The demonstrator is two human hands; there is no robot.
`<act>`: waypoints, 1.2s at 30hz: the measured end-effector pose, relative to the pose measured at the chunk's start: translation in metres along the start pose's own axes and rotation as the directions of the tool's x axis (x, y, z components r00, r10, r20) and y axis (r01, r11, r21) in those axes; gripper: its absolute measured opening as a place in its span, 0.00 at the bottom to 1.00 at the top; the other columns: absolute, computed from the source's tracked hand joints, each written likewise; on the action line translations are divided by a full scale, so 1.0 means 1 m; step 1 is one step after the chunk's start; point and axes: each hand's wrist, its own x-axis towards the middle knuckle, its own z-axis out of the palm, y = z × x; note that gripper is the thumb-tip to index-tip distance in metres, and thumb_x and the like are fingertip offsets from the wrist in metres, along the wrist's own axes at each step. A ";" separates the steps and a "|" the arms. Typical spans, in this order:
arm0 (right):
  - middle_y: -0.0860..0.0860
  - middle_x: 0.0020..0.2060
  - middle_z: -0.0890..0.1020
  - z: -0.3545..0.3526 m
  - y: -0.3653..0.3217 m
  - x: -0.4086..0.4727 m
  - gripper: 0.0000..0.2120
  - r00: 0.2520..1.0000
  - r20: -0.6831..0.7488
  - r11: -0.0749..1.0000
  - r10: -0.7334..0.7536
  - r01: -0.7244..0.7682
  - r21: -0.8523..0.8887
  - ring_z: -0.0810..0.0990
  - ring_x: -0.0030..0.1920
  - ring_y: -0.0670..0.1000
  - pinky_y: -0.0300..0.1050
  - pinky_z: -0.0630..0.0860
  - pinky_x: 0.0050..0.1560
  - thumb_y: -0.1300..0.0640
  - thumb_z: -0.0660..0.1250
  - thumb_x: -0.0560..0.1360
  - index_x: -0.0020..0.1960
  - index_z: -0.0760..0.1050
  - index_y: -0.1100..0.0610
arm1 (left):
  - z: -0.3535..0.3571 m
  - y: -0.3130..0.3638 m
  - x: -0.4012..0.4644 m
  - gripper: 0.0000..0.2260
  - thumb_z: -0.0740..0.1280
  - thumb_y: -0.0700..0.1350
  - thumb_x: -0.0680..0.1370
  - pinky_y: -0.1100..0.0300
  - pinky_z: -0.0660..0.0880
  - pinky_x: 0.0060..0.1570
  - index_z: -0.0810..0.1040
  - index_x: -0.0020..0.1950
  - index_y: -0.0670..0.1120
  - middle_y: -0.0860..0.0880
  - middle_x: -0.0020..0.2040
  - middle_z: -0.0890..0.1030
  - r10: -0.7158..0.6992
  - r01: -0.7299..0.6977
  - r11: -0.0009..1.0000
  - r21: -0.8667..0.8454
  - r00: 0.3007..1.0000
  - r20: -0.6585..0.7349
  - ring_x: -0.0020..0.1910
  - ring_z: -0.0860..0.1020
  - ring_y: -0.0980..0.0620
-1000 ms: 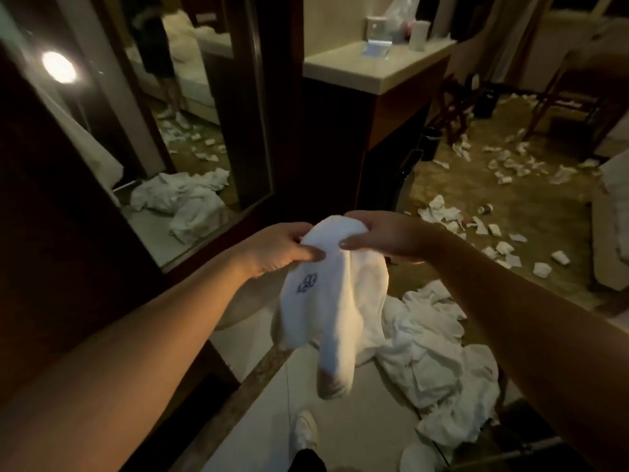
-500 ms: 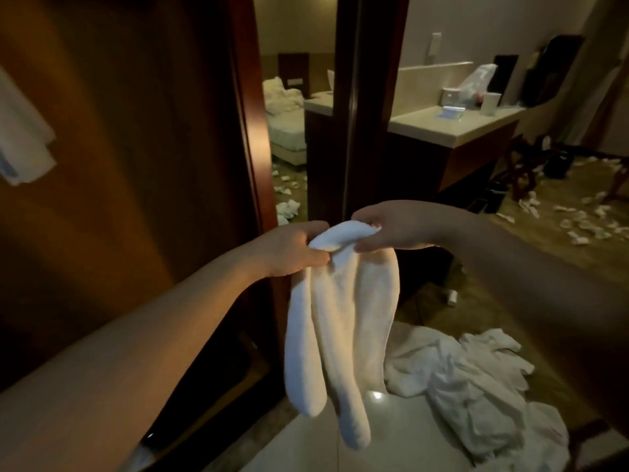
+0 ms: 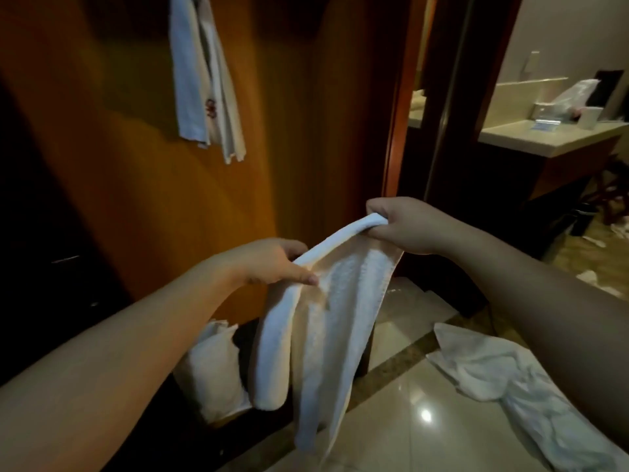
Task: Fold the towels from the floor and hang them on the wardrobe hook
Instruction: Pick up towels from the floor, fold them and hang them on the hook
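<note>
I hold a folded white towel (image 3: 326, 328) in front of me by its top fold, and its length hangs down. My left hand (image 3: 269, 264) pinches the lower left end of that fold. My right hand (image 3: 405, 223) grips the higher right end, its fingers curled round the cloth. A white towel (image 3: 204, 86) with a small red emblem hangs on the brown wardrobe panel (image 3: 129, 172) at the upper left; its hook is out of frame. More white towels (image 3: 503, 373) lie crumpled on the shiny floor at the lower right.
A white bundle (image 3: 214, 376) lies low inside the wardrobe, below my left arm. A mirror door (image 3: 422, 97) stands right of the panel. Farther right, a counter (image 3: 544, 137) carries a plastic bag and a cup. Scraps of paper (image 3: 592, 277) litter the floor by it.
My view has swung left and up from the floor to the wardrobe panel and its hanging towel. My hands have drawn apart along the towel's fold, the right one now higher.
</note>
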 end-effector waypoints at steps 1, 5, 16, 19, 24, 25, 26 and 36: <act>0.47 0.33 0.73 0.004 -0.011 0.001 0.12 1.000 -0.023 1.000 0.002 -0.002 0.006 0.67 0.31 0.42 0.42 0.65 0.34 0.54 0.66 0.78 0.37 0.68 0.52 | -0.006 -0.011 -0.015 0.10 0.75 0.56 0.73 0.62 0.74 0.43 0.78 0.51 0.61 0.60 0.45 0.83 -0.027 0.027 0.999 0.030 0.999 -0.020 0.43 0.82 0.62; 0.46 0.32 0.73 0.012 -0.043 0.005 0.14 0.994 -0.106 1.000 0.021 -0.020 0.012 0.68 0.30 0.42 0.41 0.64 0.33 0.52 0.68 0.78 0.36 0.67 0.50 | -0.030 -0.053 -0.066 0.10 0.75 0.54 0.74 0.66 0.73 0.34 0.80 0.53 0.54 0.57 0.44 0.83 -0.150 0.174 0.958 0.228 0.982 -0.116 0.41 0.81 0.58; 0.49 0.32 0.73 0.020 -0.064 0.006 0.12 0.994 0.022 0.995 0.103 -0.103 -0.010 0.70 0.33 0.48 0.46 0.66 0.36 0.52 0.67 0.76 0.36 0.69 0.53 | -0.043 -0.130 -0.163 0.11 0.68 0.56 0.78 0.61 0.67 0.33 0.76 0.42 0.50 0.53 0.40 0.78 -0.235 0.327 0.681 0.655 0.945 -0.226 0.36 0.73 0.55; 0.50 0.34 0.74 0.017 -0.055 0.001 0.10 0.989 0.074 0.992 0.125 -0.127 0.022 0.71 0.35 0.49 0.47 0.67 0.37 0.56 0.65 0.76 0.37 0.70 0.54 | -0.046 -0.145 -0.182 0.13 0.68 0.53 0.79 0.63 0.63 0.30 0.69 0.38 0.52 0.54 0.36 0.75 -0.200 0.358 0.729 0.583 0.927 -0.318 0.33 0.71 0.57; 0.53 0.36 0.75 0.019 -0.040 -0.004 0.11 0.979 0.088 0.953 0.186 -0.202 0.225 0.71 0.37 0.53 0.51 0.68 0.39 0.53 0.69 0.76 0.38 0.71 0.54 | -0.047 -0.162 -0.197 0.12 0.66 0.50 0.81 0.62 0.65 0.31 0.75 0.39 0.46 0.51 0.35 0.75 -0.238 0.444 0.779 0.443 0.863 -0.447 0.33 0.72 0.55; 0.54 0.37 0.76 0.021 -0.037 -0.005 0.11 0.977 0.076 0.947 0.201 -0.213 0.239 0.73 0.37 0.53 0.51 0.69 0.40 0.52 0.71 0.76 0.40 0.73 0.55 | -0.048 -0.165 -0.199 0.11 0.67 0.50 0.80 0.62 0.66 0.32 0.77 0.40 0.46 0.51 0.36 0.77 -0.240 0.439 0.825 0.356 0.842 -0.483 0.34 0.74 0.55; 0.54 0.37 0.77 0.023 -0.034 -0.005 0.11 0.975 0.057 0.938 0.216 -0.223 0.264 0.74 0.37 0.53 0.51 0.70 0.40 0.51 0.71 0.75 0.42 0.75 0.58 | -0.049 -0.167 -0.202 0.09 0.68 0.50 0.80 0.63 0.67 0.34 0.79 0.41 0.48 0.53 0.38 0.78 -0.239 0.404 0.886 0.229 0.819 -0.523 0.37 0.75 0.56; 0.59 0.51 0.84 0.054 -0.016 -0.010 0.14 0.930 0.160 0.467 0.331 -0.309 0.829 0.84 0.47 0.52 0.48 0.82 0.50 0.63 0.67 0.78 0.63 0.76 0.64 | -0.043 -0.173 -0.209 0.16 0.65 0.45 0.76 0.55 0.82 0.44 0.78 0.62 0.41 0.42 0.51 0.85 -0.292 -0.373 0.367 -0.852 0.824 -0.486 0.50 0.85 0.47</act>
